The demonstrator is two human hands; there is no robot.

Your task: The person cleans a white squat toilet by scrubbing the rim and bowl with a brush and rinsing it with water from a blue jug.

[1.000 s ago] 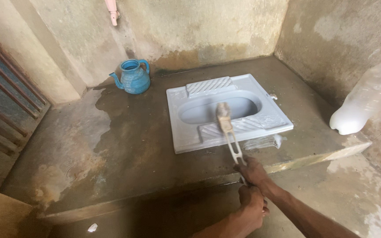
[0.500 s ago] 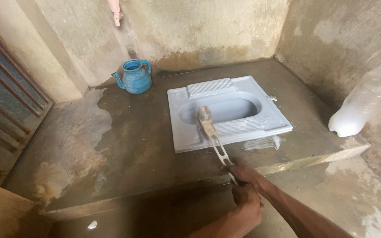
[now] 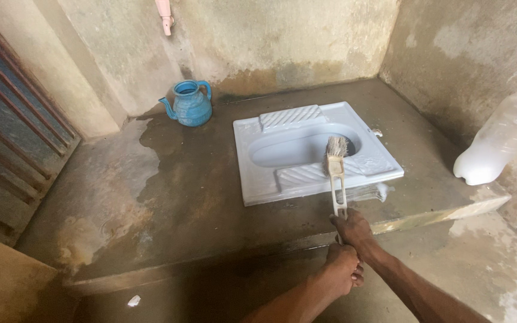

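A long-handled scrubbing brush [image 3: 337, 173] reaches into a white squat toilet pan [image 3: 259, 183] set in a raised concrete platform. Its bristle head rests at the right end of the bowl, beside the near ribbed footrest. My right hand [image 3: 352, 229] is shut on the brush handle, just in front of the pan's near edge. My left hand [image 3: 343, 267] grips the end of the same handle, right behind the right hand.
A blue plastic kettle [image 3: 191, 103] stands at the back left by the wall. A clear plastic bottle [image 3: 499, 143] with white liquid hangs tilted at the right edge. The concrete platform [image 3: 169, 197] is wet, with a step down in front. A barred metal door [image 3: 7, 131] is at the left.
The brush head has swung from the left part of the bowl to its right end. Both hands moved right with the handle.
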